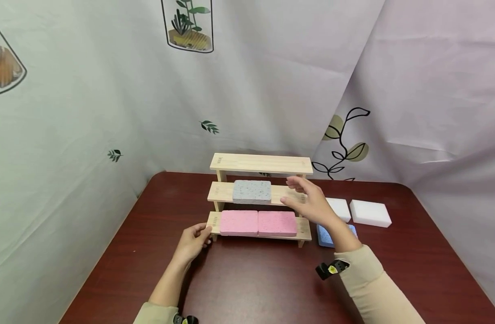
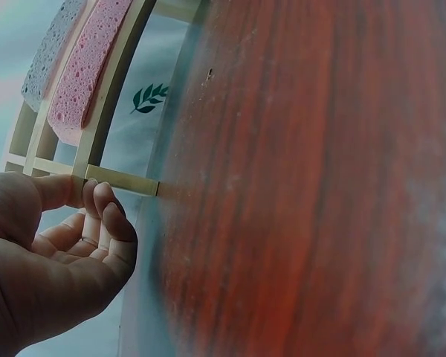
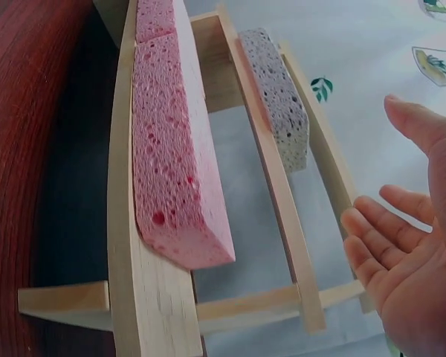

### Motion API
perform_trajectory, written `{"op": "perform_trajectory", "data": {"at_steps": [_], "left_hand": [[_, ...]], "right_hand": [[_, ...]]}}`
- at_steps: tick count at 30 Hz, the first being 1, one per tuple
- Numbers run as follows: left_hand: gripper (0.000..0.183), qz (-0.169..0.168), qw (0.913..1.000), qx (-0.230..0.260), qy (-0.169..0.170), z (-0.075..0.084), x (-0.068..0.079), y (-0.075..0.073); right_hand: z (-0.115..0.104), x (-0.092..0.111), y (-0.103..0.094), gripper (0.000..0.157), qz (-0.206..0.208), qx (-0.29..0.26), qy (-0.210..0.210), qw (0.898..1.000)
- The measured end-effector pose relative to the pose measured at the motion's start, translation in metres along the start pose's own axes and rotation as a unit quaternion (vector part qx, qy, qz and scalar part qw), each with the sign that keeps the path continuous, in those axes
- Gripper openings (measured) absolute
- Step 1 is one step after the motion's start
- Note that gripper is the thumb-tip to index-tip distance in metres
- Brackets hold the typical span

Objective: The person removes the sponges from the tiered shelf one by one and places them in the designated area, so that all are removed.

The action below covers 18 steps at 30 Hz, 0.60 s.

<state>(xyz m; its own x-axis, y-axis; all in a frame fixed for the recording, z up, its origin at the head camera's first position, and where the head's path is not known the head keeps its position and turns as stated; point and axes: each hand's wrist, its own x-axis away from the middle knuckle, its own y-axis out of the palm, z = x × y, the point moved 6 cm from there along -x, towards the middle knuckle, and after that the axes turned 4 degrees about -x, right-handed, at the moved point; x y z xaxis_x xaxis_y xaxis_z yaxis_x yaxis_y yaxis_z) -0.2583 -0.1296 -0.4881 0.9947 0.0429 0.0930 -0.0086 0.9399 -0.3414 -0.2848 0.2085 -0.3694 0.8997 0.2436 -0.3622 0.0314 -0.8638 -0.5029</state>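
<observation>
Our left hand [image 1: 192,241] pinches the left end of the rack [image 1: 261,164] at its bottom shelf, thumb and curled fingers on the wood. Our right hand [image 1: 308,201] hovers with relaxed fingers, holding nothing, by the middle shelf's right end; just left of it lies the grey sponge [image 1: 252,191]. Below it, two pink sponges [image 1: 258,223] lie touching. Behind its wrist: blue sponge [image 1: 324,236], white sponges [image 1: 370,212].

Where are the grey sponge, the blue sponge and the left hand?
grey sponge [image 1: 252,191], head view, middle of its top face.
blue sponge [image 1: 324,236], head view, visible left part.
left hand [image 1: 192,243], head view, back of hand.
</observation>
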Motion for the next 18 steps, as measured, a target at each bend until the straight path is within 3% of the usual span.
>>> {"op": "perform_trajectory", "data": {"at_steps": [10,18], "left_hand": [[0.029,-0.004,1.0,-0.001,-0.004,0.0,0.0,0.0],[0.028,-0.004,1.0,0.003,-0.001,-0.001,-0.001,0.001]], "right_hand": [[-0.003,-0.009,0.014,0.058,-0.01,0.021,-0.023,0.999],[0.002,-0.014,0.021,0.063,-0.014,0.038,-0.019,0.999]]}}
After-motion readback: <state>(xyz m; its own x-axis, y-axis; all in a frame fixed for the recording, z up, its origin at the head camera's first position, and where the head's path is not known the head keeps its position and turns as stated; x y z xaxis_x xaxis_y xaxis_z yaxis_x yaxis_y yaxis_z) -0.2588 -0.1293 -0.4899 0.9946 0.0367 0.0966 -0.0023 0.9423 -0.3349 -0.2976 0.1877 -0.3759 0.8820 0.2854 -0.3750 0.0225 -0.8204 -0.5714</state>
